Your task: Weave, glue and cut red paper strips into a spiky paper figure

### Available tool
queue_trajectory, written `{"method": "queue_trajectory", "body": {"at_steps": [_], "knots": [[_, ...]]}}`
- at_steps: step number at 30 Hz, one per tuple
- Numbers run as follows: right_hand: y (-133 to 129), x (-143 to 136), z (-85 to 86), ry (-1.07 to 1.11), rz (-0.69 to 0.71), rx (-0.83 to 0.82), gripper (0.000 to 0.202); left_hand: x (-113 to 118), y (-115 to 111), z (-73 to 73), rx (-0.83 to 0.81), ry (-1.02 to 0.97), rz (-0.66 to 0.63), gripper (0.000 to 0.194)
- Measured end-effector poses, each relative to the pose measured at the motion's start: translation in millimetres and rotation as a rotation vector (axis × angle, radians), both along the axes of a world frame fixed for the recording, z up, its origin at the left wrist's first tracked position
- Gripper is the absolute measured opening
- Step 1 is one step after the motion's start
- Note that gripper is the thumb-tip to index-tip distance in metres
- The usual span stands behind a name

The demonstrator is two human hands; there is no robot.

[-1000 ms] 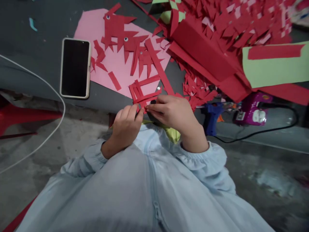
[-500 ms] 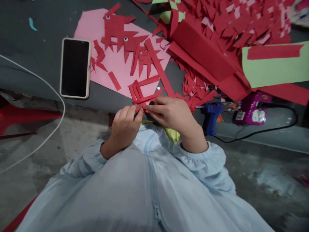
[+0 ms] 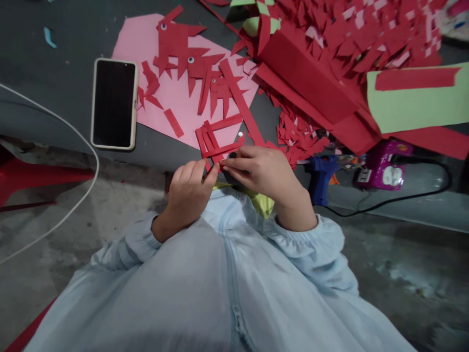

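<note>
At the table's near edge, my left hand and my right hand meet, each pinching at a small cluster of woven red paper strips. Thumb and fingers of both hands are pressed together on the strips' near ends, which they partly hide. A pink sheet lies just beyond. On it are folded red paper fish with stuck-on eyes, the smallest fish closest to my hands. A long red strip runs down toward my right hand.
A phone lies on the left of the dark table. Folded red paper, a green sheet and a pile of red folded pieces fill the right. A blue glue gun with a black cord lies beside a purple packet.
Both hands stay in nearly the same place. The right fingertips have shifted slightly right, and the left thumb has moved a little rightward against the strips.
</note>
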State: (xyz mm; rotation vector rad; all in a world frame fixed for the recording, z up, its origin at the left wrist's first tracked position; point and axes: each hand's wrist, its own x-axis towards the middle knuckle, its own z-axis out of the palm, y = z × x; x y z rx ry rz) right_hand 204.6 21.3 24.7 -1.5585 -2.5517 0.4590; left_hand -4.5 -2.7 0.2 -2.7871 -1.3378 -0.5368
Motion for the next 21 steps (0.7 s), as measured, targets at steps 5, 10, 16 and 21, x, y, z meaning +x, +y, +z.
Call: {"method": "queue_trajectory", "body": {"at_steps": [5,10,16,21], "knots": [[0.1,-1.8,1.0,0.004,0.006,-0.035,0.032,0.3,-0.1,0.9,-0.019,0.045,0.012,0.033],[0.1,-0.5,0.1,0.001,-0.001,-0.036,0.032,0.5,0.3,2.3,0.001,0.018,0.001,0.030],[-0.7,0.2,2.9,0.103,-0.054,-0.004,0.035,-6.3,-0.2,0.8,0.052,-0.072,-0.010,0.022],[5.2,-2.9,7.6,0.081,-0.166,0.092,0.031,-7.8,5.4,-0.9,0.013,-0.106,0.068,0.032]]}}
